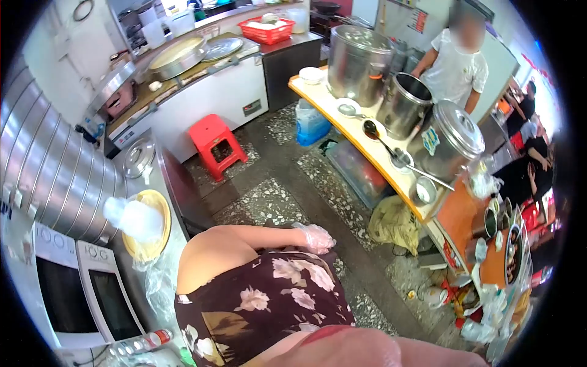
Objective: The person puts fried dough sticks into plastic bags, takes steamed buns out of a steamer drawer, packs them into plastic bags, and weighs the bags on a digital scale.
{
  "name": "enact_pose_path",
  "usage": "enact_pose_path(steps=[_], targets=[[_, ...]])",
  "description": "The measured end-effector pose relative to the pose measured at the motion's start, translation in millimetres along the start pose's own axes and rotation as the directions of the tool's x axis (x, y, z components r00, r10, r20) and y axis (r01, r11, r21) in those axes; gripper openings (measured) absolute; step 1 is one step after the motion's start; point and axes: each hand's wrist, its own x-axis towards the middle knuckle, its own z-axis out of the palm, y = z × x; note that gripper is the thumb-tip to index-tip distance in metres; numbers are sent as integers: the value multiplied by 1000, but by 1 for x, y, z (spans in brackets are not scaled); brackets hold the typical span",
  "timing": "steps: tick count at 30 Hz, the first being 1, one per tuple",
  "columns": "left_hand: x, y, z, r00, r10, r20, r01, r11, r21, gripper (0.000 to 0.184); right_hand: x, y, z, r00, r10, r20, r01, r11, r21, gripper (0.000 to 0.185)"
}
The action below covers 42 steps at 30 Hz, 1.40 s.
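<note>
My left hand (317, 238) wears a clear plastic glove and is held in front of my dark floral clothing (269, 293). Its fingers look curled together, and whatever they hold, if anything, is hidden. Below the hand is the speckled floor. My right arm (379, 352) crosses the bottom edge of the view, with its hand out of sight. Left of my body, a yellow basin (164, 211) on the metal counter holds whitish translucent plastic.
A red stool (217, 147) stands by the white freezer (202, 101). Large steel pots (361, 64) and a ladle (422, 174) sit on the long counter (342, 128), with a person (455, 67) behind it. Stacked steamers (52, 140) and microwaves (67, 287) are at left.
</note>
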Motion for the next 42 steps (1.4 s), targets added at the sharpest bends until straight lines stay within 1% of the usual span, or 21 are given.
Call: enact_pose_path(steps=[1,3,4,7,10,11,12,14,16,19,21,26,28,30,32,33,36,38,40,41,42], targets=[[-1,-1,0,1000,-15,-9,15,1000,-1,27,1,1,1,1000,-8,3,8,1000,-6,45],[-3,1,-1,992,-116,38,117,993,-10,28,8,-1,-1,1000,-28,2,28,1000,-11,45],[-3,-2,2,992,-125,32,126,992,-12,28,11,-2,-2,999,-38,1,38,999,-12,45],[-6,-14,6,991,-127,-29,127,992,0,30,19,-2,-2,997,-78,3,78,997,-22,45],[-12,-21,6,997,-70,-19,71,997,40,30,22,6,-4,994,-108,6,108,994,-20,45],[-13,-29,11,997,-65,-44,67,997,31,29,13,13,-4,997,-78,12,78,997,-9,46],[-5,-33,11,999,-8,-39,9,999,36,29,-2,19,-5,999,-28,29,28,1000,0,46],[-2,-32,4,1000,7,-20,-7,999,37,27,-42,25,-12,993,93,74,-95,995,19,46],[11,-43,10,992,103,65,-106,993,43,27,-92,23,-20,964,234,123,-240,970,34,46],[27,-45,5,960,247,130,-252,967,21,25,-151,8,-29,900,408,154,-419,907,44,46],[45,-29,2,939,270,211,-288,956,60,23,-174,8,-37,863,474,174,-486,874,29,47],[80,4,8,898,372,237,-403,910,98,22,-219,-8,-48,749,634,192,-643,766,-22,47],[86,9,9,861,482,160,-492,870,25,22,-230,-19,-48,718,668,197,-676,736,-34,47],[92,13,10,836,498,229,-516,856,20,21,-245,-31,-55,669,710,219,-721,692,-37,48],[97,15,8,842,483,240,-503,864,25,20,-248,-40,-66,641,734,226,-746,665,-44,48],[100,16,4,837,407,365,-469,878,95,34,-249,-40,-70,634,738,230,-751,659,-41,48],[108,21,3,828,371,420,-463,875,140,34,-249,-37,-73,627,738,248,-753,656,-48,48],[108,21,8,838,372,399,-458,877,145,33,-260,-31,-47,634,728,261,-748,663,-32,50],[106,23,10,834,514,203,-529,848,29,19,-270,-24,-19,645,709,285,-749,660,51,51],[107,24,12,829,506,240,-533,844,59,18,-267,-23,-5,595,747,298,-766,639,-73,52],[107,24,14,838,490,239,-516,855,57,18,-269,-19,6,606,735,304,-754,652,-77,52]])
